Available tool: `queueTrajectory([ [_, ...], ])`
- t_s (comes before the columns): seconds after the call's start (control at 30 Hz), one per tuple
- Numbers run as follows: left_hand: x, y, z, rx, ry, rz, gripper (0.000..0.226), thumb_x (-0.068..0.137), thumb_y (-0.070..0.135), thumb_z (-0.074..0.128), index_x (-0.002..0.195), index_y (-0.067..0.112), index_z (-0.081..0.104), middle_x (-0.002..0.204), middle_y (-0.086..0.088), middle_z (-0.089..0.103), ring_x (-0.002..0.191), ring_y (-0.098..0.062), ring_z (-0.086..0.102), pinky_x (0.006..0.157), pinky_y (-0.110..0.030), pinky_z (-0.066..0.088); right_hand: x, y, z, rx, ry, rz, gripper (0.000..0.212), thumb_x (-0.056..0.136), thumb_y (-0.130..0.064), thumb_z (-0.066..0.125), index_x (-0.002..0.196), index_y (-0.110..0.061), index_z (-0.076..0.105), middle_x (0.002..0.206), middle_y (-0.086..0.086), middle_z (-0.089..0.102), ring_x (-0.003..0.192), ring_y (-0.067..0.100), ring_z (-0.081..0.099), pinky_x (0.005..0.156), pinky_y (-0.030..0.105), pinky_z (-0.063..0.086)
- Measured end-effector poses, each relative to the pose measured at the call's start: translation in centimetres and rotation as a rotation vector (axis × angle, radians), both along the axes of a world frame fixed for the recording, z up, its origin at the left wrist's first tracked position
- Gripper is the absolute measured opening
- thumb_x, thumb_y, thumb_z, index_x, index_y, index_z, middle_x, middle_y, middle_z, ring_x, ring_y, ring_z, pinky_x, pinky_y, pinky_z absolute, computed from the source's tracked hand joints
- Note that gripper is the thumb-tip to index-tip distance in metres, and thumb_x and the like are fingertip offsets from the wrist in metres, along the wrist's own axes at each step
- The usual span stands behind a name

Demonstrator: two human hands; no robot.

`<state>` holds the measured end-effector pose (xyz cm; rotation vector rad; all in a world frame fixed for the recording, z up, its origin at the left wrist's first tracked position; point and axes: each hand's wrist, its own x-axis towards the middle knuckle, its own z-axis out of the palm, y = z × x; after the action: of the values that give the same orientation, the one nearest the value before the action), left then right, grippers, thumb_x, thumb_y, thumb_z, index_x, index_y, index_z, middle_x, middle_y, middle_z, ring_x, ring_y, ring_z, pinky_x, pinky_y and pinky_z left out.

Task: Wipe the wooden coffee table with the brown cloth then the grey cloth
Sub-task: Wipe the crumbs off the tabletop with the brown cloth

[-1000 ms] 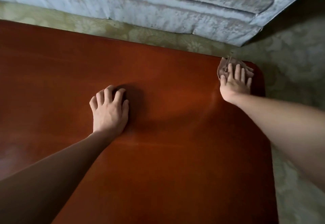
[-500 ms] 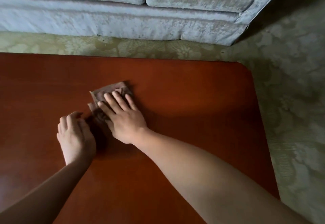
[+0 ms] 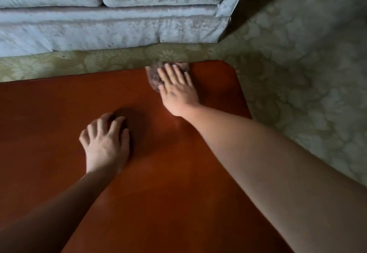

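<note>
Your left hand (image 3: pixel 106 143) lies palm down on the glossy reddish-brown wooden coffee table (image 3: pixel 59 117), fingers spread, holding nothing. Your right hand (image 3: pixel 177 88) presses flat, fingers extended, on the crumpled brown cloth (image 3: pixel 154 75) at the table's far edge, near the pale grey sofa (image 3: pixel 111 22).

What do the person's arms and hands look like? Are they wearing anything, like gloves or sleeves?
Both arms are bare as far as the picture shows: no sleeves show. The left hand and the right hand have no gloves, and I see no rings, watch or bracelets. The room is dim, so anything tiny could be missed.
</note>
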<state>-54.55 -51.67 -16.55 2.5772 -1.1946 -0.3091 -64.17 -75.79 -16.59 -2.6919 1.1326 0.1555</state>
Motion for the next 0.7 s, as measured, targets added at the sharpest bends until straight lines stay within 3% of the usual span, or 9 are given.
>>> queueTrajectory([
  [0.17, -5.1, -5.1, 0.0, 0.113, -0.056, -0.296, 0.053, 0.105, 0.051, 0.037, 0.153, 0.032, 0.043, 0.160, -0.004, 0.035, 0.144, -0.031, 0.031, 0.117, -0.059, 0.026, -10.5, -7.3, 0.6, 0.039, 0.082, -0.392, 0.061, 0.111, -0.046, 0.014, 0.168, -0.027, 0.003, 0.176, -0.001, -0.003, 0.162, 0.020, -0.002, 0.130, 0.048, 0.000],
  [0.3, -6.3, -5.7, -0.1, 0.146, -0.048, -0.329, 0.058, 0.105, 0.055, 0.031, 0.159, 0.036, 0.029, 0.165, -0.002, 0.024, 0.151, -0.031, 0.021, 0.123, -0.060, 0.018, -14.2, -7.6, 0.8, 0.081, 0.133, -0.576, 0.063, 0.111, -0.045, 0.014, 0.167, -0.021, -0.004, 0.176, 0.010, -0.002, 0.162, 0.028, -0.005, 0.130, 0.050, -0.001],
  [0.4, -5.4, -5.0, 0.2, 0.163, -0.075, -0.393, 0.059, 0.105, 0.057, 0.028, 0.161, 0.038, 0.026, 0.167, -0.001, 0.022, 0.151, -0.030, 0.021, 0.122, -0.057, 0.019, -12.7, -5.8, 0.4, 0.033, 0.105, -0.529, 0.065, 0.111, -0.043, 0.013, 0.167, -0.015, -0.004, 0.175, 0.010, -0.010, 0.161, 0.027, -0.012, 0.130, 0.050, -0.003],
  [0.5, -4.4, -3.9, 0.7, 0.151, -0.074, -0.417, 0.056, 0.104, 0.052, 0.038, 0.157, 0.034, 0.038, 0.161, -0.004, 0.033, 0.144, -0.030, 0.031, 0.118, -0.054, 0.029, -9.7, -2.1, -0.1, -0.008, 0.016, -0.320, 0.069, 0.105, -0.043, 0.010, 0.166, -0.011, 0.015, 0.175, 0.013, 0.009, 0.162, 0.030, 0.006, 0.130, 0.052, 0.006],
  [0.6, -3.4, -1.7, 1.3, 0.127, -0.051, -0.267, 0.050, 0.097, 0.034, 0.056, 0.147, 0.027, 0.053, 0.149, -0.007, 0.045, 0.131, -0.035, 0.041, 0.105, -0.056, 0.038, -6.9, 4.3, -0.5, -0.016, -0.056, -0.057, 0.067, 0.104, -0.045, 0.019, 0.163, -0.014, 0.033, 0.171, 0.010, 0.026, 0.159, 0.029, 0.020, 0.128, 0.052, 0.013],
  [0.7, -2.2, 1.5, 1.6, 0.091, 0.012, -0.058, 0.048, 0.092, 0.020, 0.061, 0.140, 0.020, 0.059, 0.140, -0.011, 0.049, 0.123, -0.039, 0.043, 0.100, -0.060, 0.039, -8.6, 11.0, -0.3, 0.014, -0.024, 0.100, 0.061, 0.110, -0.045, 0.021, 0.167, -0.020, 0.021, 0.175, 0.004, 0.013, 0.162, 0.023, 0.005, 0.130, 0.051, 0.008],
])
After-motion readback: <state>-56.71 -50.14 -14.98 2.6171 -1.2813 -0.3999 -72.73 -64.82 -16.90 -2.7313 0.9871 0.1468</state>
